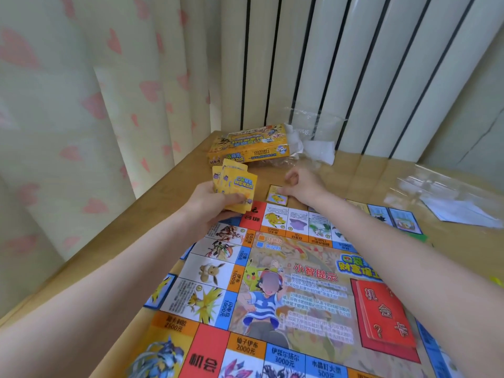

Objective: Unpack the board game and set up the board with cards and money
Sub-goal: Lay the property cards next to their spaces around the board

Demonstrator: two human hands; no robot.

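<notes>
Two hands work at the far edge of the board (286, 282), which lies flat on the tabletop (174, 184) under both forearms. The left hand (215, 205) grips a fanned stack of yellow cards (236, 186); the right hand (302, 186), just beside it, presses its fingertips on a single card (276, 196) laid past the board's edge. Dealing cards appears to be the step; the next card likely needs pinching off the stack and placing alongside. Beyond the hands sits the box (251, 145).

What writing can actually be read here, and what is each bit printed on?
All on the board:
"小智提示": centre heading.
"机会卡": red card panel.
"机会": red square, near edge.
"2000元", "3000元", "2500元", "1000元": price squares.
Too small or blurred: the board's body text, the yellow box, the cards in the left hand.
</notes>
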